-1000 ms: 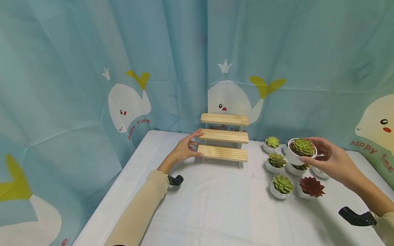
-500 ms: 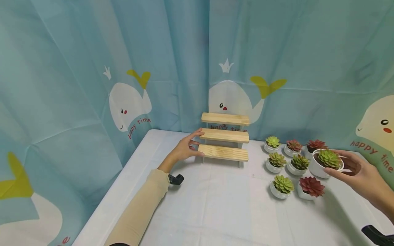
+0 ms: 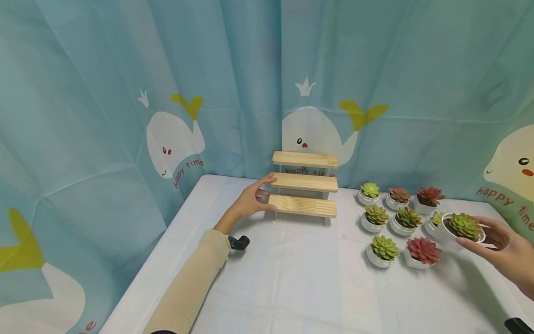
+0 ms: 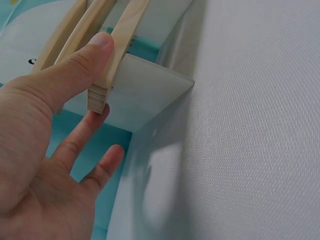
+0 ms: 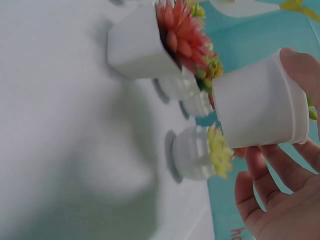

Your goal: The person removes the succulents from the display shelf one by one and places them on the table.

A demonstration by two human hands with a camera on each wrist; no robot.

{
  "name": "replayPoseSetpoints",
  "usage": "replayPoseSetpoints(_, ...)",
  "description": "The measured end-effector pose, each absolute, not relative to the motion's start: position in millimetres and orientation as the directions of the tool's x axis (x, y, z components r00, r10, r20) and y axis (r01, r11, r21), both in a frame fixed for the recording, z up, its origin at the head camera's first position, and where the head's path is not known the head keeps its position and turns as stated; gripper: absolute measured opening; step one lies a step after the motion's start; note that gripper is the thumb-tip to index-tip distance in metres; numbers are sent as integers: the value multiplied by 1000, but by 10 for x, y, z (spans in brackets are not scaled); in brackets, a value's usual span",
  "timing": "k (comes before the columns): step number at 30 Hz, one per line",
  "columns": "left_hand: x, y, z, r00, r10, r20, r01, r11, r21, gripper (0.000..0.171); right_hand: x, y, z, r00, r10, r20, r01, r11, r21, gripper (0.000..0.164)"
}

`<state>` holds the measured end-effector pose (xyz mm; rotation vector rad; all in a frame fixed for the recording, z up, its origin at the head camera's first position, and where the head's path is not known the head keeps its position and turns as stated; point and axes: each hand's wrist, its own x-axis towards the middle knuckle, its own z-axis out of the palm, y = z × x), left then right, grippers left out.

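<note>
With thumb and fingers, my left hand point(image 3: 249, 201) holds the left end of a three-tier wooden shelf stand point(image 3: 302, 205). In the left wrist view the thumb lies on one board point(image 4: 117, 55), with a fingertip behind its end. My right hand point(image 3: 511, 255) grips a white potted succulent point(image 3: 464, 226) by its rim, over the table at the right. From the right wrist view, the smooth white pot point(image 5: 257, 105) is raised above the tabletop, its plant mostly hidden. Left of it stands a red succulent point(image 3: 423, 251) in an angular white pot.
Several other small succulents in white pots, such as a green one point(image 3: 384, 248) and a reddish one point(image 3: 429, 197), stand grouped right of the stand. A white cloth point(image 3: 292, 278) covers the table. A blue whale-print curtain point(image 3: 233, 69) hangs behind and at the sides.
My right hand has carried the potted succulent rightward and lower, away from above the other pots, uncovering those behind it. The left hand stays on the shelf stand.
</note>
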<state>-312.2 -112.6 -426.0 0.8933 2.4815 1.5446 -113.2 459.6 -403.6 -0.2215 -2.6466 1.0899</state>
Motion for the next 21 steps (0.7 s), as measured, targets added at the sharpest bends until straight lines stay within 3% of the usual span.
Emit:
replayPoseSetpoints(5,-3133,-1122,-4261,-825,518,225,428,316,847,88,-1120,4660,-4107,-953,266,148,84,696,-713,73)
replayPoseSetpoints(15,-3129,-1124,-4240,-828,516,219,419,311,853,88,-1074,4716,-4271,-954,273,121,96,663,-743,62)
replayPoseSetpoints(21,-3138,-1121,-4260,-823,522,226,417,285,863,88,-1099,4794,-4401,-952,301,60,177,699,-693,80)
